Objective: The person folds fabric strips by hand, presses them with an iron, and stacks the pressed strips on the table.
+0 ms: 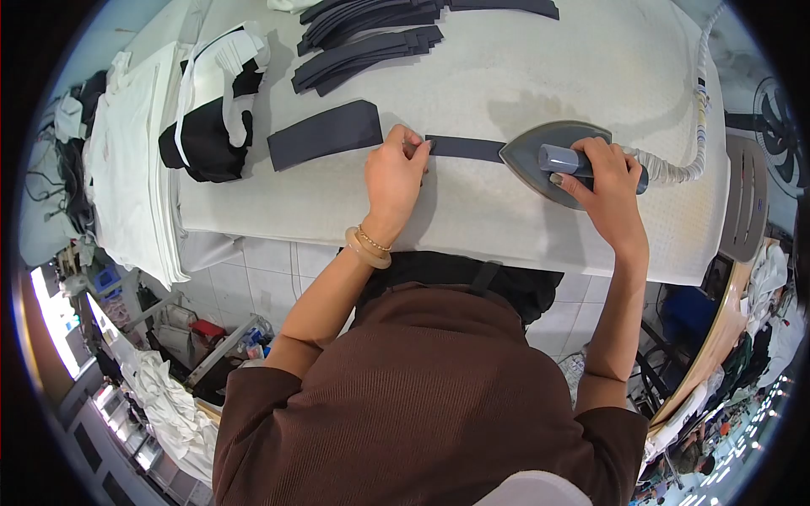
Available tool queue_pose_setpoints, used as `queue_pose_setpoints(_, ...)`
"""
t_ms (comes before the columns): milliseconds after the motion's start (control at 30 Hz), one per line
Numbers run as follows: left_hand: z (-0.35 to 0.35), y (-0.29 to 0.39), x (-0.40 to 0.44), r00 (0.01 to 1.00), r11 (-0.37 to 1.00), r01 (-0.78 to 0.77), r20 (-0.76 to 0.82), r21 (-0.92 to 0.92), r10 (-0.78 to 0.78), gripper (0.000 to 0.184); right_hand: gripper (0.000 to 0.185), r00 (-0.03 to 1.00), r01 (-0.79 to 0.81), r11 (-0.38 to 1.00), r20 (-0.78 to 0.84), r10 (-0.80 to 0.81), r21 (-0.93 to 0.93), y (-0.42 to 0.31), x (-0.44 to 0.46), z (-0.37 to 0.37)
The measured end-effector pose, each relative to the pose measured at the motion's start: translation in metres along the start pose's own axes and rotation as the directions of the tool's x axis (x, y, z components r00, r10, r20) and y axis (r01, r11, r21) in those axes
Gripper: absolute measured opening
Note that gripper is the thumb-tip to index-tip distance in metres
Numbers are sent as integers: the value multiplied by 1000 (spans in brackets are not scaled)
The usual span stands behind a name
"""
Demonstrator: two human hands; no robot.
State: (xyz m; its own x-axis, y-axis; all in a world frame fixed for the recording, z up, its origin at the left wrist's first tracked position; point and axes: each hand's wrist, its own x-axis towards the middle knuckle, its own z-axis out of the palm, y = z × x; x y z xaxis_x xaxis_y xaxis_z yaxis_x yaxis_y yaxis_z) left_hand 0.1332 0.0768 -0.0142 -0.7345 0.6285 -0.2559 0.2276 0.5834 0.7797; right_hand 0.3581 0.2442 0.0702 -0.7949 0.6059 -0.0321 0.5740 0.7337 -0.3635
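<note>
My right hand (609,173) is wrapped round the handle of a steam iron (540,139), whose soleplate rests on the right end of a dark grey fabric strip (468,148). At the strip's left end, my left hand (396,173) pinches the cloth between thumb and fingers. Just left of that hand lies a wider dark grey fabric piece (325,137), flat on the pale padded ironing table (321,201). The part of the strip under the iron is hidden.
Fanned stacks of dark grey strips (367,57) lie at the back. A tied black and white fabric bundle (207,139) sits at the left, beside piled white cloth (135,160). The iron's wrapped hose (700,126) runs up the right side. A fan (772,139) stands beyond.
</note>
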Motion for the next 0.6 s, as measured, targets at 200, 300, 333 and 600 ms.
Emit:
queue_pose_setpoints(200,-3,4,1,1000,1000,-5,9,26,5,15,37,998,-35,999,-50,35,-4,-10,3,5)
queue_pose_setpoints(300,-3,5,1,1000,999,-7,13,39,6,15,37,995,-29,1000,-101,28,-3,-14,4,10)
queue_pose_setpoints(333,-3,5,1,1000,999,-4,16,41,3,15,37,995,-27,1000,-98,27,-3,-15,4,10)
queue_pose_setpoints(600,-5,6,2,999,999,7,36,44,-8,15,37,998,42,999,-56,-41,20,-28,3,9)
